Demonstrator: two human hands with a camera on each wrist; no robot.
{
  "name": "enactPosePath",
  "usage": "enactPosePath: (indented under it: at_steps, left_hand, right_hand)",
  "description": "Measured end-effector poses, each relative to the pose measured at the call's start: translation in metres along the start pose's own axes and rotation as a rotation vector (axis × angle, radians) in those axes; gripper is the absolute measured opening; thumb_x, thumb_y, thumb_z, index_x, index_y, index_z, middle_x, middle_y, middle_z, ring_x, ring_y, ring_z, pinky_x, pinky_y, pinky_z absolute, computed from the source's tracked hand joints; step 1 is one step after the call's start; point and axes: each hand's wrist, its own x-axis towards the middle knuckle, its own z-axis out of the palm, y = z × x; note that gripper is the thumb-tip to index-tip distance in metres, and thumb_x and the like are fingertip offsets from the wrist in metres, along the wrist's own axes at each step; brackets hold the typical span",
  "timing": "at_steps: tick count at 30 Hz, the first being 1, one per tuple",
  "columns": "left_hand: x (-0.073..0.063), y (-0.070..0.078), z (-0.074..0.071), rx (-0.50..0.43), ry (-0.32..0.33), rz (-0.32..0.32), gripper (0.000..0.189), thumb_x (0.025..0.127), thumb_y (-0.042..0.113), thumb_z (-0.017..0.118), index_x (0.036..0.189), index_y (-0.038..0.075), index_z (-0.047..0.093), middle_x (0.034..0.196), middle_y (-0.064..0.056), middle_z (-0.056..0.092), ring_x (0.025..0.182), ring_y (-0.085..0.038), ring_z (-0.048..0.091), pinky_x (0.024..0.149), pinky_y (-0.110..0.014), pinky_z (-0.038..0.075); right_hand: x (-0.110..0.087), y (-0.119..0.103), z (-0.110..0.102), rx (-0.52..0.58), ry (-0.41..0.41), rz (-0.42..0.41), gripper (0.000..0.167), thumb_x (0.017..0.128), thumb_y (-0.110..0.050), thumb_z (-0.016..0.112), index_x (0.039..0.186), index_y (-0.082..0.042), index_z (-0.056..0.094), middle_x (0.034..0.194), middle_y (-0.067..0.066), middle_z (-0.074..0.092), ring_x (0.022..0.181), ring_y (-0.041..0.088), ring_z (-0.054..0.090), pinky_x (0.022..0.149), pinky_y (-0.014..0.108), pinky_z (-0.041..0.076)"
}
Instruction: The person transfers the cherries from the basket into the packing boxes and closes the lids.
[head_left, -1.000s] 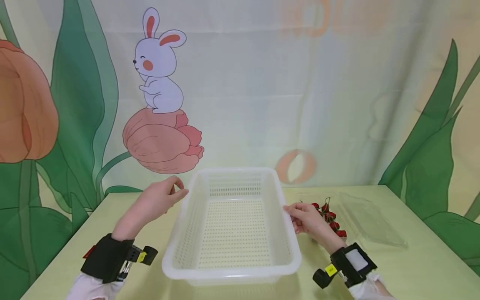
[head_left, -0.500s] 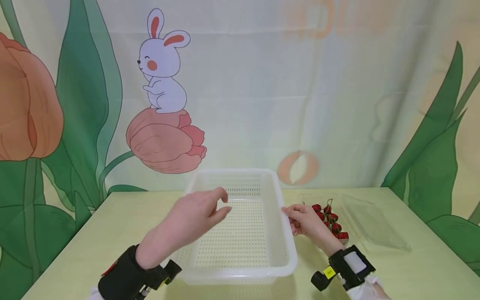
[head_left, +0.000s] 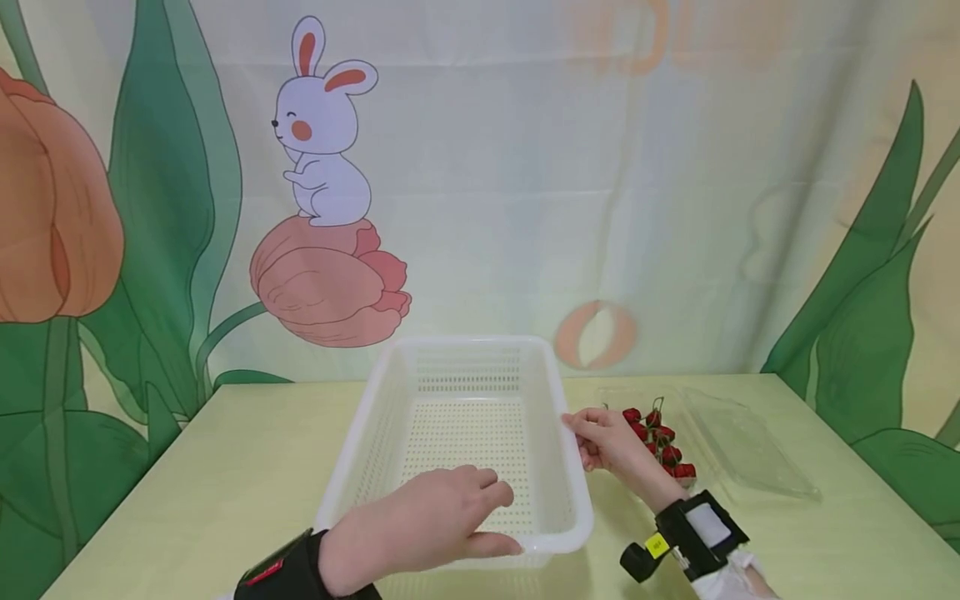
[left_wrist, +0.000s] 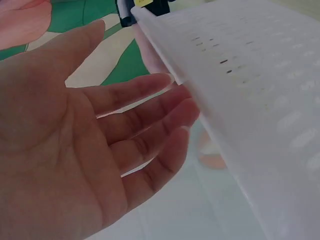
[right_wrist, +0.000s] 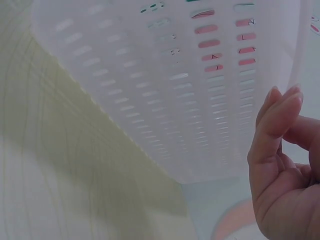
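Note:
A white slotted plastic basket (head_left: 471,341) stands in the middle of the table in the head view. My right hand (head_left: 618,450) pinches its right rim; in the right wrist view the thumb and fingers meet at the rim (right_wrist: 296,55). The left hand (head_left: 435,521) is over the basket's near side, with its thumb by the front rim. Seen from the left wrist, this hand (left_wrist: 105,130) has relaxed, slightly bent fingers and its fingertips right at the basket's edge (left_wrist: 192,100).
Behind the right hand lie red cherry-like fruits (head_left: 663,435) with stems. To their right is a clear plastic lid or tray (head_left: 750,450). The pale yellow table (head_left: 247,450) ends at a printed backdrop (head_left: 487,192) with a rabbit and tulips.
My left hand has moved from beside the basket's left rim rightward and toward me, to over its near side. The right hand keeps its place on the right rim.

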Motion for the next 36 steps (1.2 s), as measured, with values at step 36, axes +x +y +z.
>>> enactPosePath:
  at_steps: [36]
  left_hand:
    - [-0.048, -0.024, 0.02, -0.238, -0.145, -0.115, 0.035, 0.095, 0.043, 0.034, 0.072, 0.017, 0.038, 0.055, 0.011, 0.029, 0.047, -0.005, 0.029, 0.047, -0.02, 0.028]
  right_hand:
    - [-0.003, 0.009, 0.001, -0.111, 0.009, 0.016, 0.027, 0.091, -0.023, 0.053, 0.09, 0.004, 0.055, 0.064, 0.008, 0.055, 0.048, 0.011, 0.047, 0.045, 0.02, 0.041]
